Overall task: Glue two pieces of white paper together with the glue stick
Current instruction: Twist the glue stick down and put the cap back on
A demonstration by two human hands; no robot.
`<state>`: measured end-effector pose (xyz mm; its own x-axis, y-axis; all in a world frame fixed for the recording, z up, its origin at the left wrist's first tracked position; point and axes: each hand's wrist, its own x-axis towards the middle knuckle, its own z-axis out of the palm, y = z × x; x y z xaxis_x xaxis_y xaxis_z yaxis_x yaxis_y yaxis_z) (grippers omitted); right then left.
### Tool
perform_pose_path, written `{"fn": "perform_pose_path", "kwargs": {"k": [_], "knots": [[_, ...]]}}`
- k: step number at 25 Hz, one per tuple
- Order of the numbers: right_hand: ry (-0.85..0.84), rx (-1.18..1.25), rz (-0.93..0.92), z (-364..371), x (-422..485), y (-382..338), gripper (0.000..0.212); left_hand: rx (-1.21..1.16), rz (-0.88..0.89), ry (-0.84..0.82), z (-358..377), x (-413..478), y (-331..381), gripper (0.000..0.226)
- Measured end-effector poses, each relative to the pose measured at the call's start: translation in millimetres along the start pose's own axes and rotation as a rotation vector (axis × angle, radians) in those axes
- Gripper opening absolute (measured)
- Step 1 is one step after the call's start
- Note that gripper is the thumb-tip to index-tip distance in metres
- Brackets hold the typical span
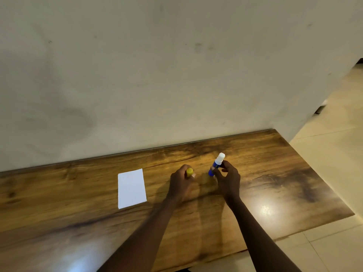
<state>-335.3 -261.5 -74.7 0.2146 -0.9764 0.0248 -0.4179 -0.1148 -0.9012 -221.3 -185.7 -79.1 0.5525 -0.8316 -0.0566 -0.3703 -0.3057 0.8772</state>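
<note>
A blue glue stick point(216, 166) with its white glue tip bared points up and away, pinched between the fingers of my right hand point(227, 178). My left hand point(181, 182) is closed around the yellow cap point(190, 171), which is off the stick and a short way to its left. A white sheet of paper point(131, 188) lies flat on the wooden table point(275, 183), left of both hands. Whether it is one sheet or two stacked, I cannot tell.
The table's far edge meets a pale wall point(157, 75). Its right edge drops to a tiled floor point(334, 154). A bright lamp glare point(265, 210) shines on the wood right of my right forearm.
</note>
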Motion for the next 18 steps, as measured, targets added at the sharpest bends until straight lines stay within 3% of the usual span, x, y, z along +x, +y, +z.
{"fn": "perform_pose_path", "kwargs": {"k": [3, 7, 10, 13, 18], "knots": [[-0.040, 0.016, -0.113, 1.6, -1.6, -31.0, 0.027, -0.320, -0.062, -0.001, -31.3, -4.9, 21.9, 0.014], [-0.181, 0.147, -0.301, 11.1, -14.7, -104.1, 0.007, -0.559, 0.042, 0.042, -95.7, -12.9, 62.9, 0.017], [-0.257, 0.252, -0.398, 21.5, -33.5, -163.4, 0.008, -0.517, 0.165, 0.115, -148.8, -25.5, 94.8, 0.011], [-0.315, 0.324, -0.522, 26.7, -56.9, -219.7, 0.015, -0.493, 0.263, 0.223, -199.4, -43.1, 128.6, 0.021], [-0.393, 0.366, -0.655, 27.0, -92.3, -282.1, 0.016, -0.537, 0.300, 0.312, -262.4, -76.4, 171.5, 0.029]]}}
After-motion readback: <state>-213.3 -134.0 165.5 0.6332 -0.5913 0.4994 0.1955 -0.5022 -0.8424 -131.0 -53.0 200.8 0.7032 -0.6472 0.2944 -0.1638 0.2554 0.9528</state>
